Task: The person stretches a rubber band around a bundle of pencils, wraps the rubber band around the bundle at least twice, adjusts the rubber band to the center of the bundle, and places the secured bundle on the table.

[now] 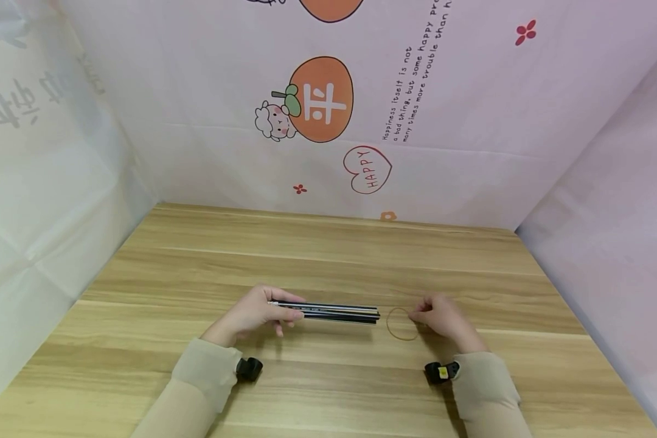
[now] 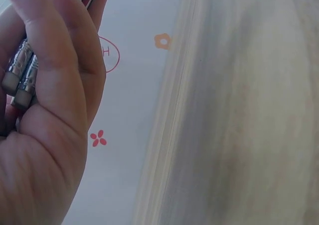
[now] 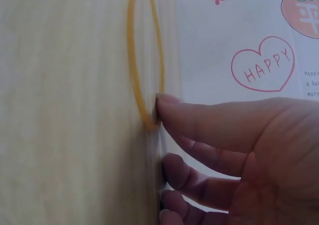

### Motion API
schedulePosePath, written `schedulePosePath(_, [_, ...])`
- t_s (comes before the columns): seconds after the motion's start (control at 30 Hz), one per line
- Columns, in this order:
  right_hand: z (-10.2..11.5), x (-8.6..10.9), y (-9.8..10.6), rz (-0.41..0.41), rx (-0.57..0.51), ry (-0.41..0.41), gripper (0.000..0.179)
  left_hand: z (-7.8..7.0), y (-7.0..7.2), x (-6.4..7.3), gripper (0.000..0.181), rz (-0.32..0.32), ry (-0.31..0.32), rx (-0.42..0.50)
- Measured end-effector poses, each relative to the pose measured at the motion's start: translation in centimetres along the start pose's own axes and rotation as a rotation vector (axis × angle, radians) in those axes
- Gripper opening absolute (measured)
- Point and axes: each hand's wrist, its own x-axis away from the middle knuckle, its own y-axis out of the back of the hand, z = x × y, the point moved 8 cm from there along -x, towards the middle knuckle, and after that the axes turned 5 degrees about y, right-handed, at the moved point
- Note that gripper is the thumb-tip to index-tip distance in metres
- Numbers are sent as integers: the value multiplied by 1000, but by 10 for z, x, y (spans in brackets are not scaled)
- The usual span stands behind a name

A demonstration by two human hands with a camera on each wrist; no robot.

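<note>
In the head view my left hand (image 1: 260, 310) grips a bundle of dark pencils (image 1: 342, 312) by one end, their other ends pointing right. Silver ferrules with grey erasers (image 2: 24, 85) show between the fingers in the left wrist view; part of the bundle is hidden by the hand (image 2: 55, 110). Just right of the pencil tips, my right hand (image 1: 440, 316) pinches a thin yellow-brown rubber band (image 1: 390, 331) between thumb and fingertip. The band (image 3: 132, 56) hangs as a loose loop, apart from the pencils, in the right wrist view.
Beneath both hands spreads a wood-grain table (image 1: 328, 383). A printed white cloth (image 1: 443, 176) stands along its back edge, with plain white cloth at the left (image 1: 44, 201) and right (image 1: 608, 231). Black wrist cameras (image 1: 249, 369) sit at both cuffs.
</note>
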Motion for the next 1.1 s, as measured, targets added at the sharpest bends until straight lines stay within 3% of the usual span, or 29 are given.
schedulePosePath(0.17, [1, 0, -1, 4, -16, 0, 16, -1, 0, 0, 42, 3, -4, -4])
schedulePosePath(0.3, [1, -1, -1, 5, -128, -9, 17, -1, 1, 0, 42, -4, -5, -9])
schedulePosePath(0.43, [6, -2, -3, 33, -296, 29, 21, -2, 2, 1, 43, -16, -3, -5])
schedulePosePath(0.63, [18, -3, -5, 105, -651, 109, 36, -4, 3, 3, 43, -28, -8, -7])
schedulePosePath(0.77, [30, -3, -9, 172, -876, 191, 24, -5, 4, 3, 43, -30, -5, -5])
schedulePosePath(0.87, [38, -2, -12, 222, -1007, 233, 13, -4, 4, 3, 43, -32, -1, 2])
schedulePosePath(1.1, [53, -1, -15, 282, -1248, 269, 30, -3, 5, 2, 44, -35, 4, 6])
